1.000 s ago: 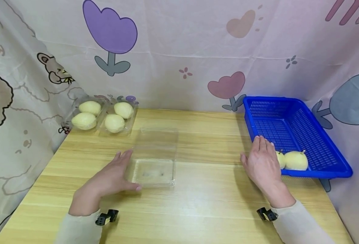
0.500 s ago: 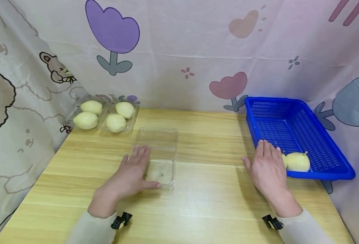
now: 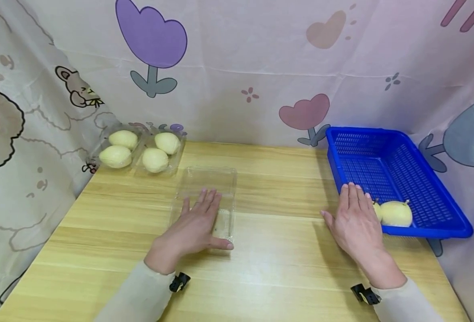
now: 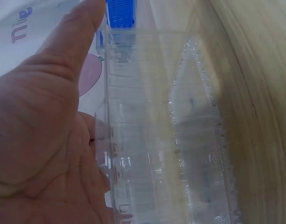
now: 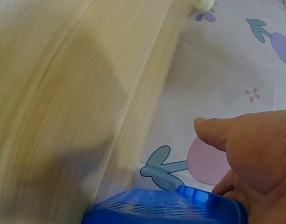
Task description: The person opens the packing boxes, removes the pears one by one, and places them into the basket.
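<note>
A clear plastic clamshell box (image 3: 213, 178) lies unfolded on the table. My left hand (image 3: 190, 228) is over its near half, fingers extended and thumb out to the side. In the left wrist view the clear box (image 4: 143, 154) appears beside the palm; whether the hand touches it I cannot tell. My right hand (image 3: 357, 228) is at the near left edge of the blue basket (image 3: 432, 192), its fingers straight and together. Just right of it in the basket sits a pale yellow pear (image 3: 397, 213). Another pear (image 3: 377, 210) is mostly hidden behind the hand.
Two clear boxes stand at the back left, each with two visible pears: one pear (image 3: 155, 160) in the right box, another pear (image 3: 115, 156) in the left. A printed curtain (image 3: 229, 53) hangs behind the wooden table (image 3: 269, 268).
My left hand has moved right, from the box's left side to over its near half. My right hand has barely moved at the basket. The head view has shifted slightly.
</note>
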Available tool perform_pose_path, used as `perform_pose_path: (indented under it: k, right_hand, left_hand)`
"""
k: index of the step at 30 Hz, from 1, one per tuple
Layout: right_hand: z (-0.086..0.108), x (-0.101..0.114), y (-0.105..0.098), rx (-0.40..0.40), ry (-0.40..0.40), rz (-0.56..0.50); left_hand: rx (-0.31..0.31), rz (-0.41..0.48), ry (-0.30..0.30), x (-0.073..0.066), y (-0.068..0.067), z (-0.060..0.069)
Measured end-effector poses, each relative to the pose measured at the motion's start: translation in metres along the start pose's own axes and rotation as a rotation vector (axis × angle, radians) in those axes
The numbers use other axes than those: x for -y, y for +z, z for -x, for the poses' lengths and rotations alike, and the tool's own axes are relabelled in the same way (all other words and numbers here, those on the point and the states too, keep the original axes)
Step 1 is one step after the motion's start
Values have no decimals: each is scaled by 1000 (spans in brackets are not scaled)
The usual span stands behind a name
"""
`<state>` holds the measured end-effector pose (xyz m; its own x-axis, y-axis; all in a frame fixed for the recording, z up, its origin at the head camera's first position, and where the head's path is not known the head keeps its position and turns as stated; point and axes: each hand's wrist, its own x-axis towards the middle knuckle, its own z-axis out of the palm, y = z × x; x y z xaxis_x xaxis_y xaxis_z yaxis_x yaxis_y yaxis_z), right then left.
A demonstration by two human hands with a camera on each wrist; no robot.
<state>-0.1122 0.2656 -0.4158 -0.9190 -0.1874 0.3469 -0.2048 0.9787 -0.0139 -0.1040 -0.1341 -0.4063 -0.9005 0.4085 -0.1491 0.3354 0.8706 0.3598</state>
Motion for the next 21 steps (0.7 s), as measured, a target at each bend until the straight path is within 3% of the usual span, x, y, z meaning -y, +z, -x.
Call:
perform_pose_path:
  k: [7, 11, 21]
  right_hand:
    - [0, 1, 1, 4, 3, -1]
    - [0, 2, 1, -16, 0, 0]
    - [0, 1, 1, -47, 6, -5]
  left_hand:
    - [21, -11, -9, -1, 1, -6]
    - [38, -11, -27, 1, -3, -3]
    - [98, 23, -68, 16, -20, 33]
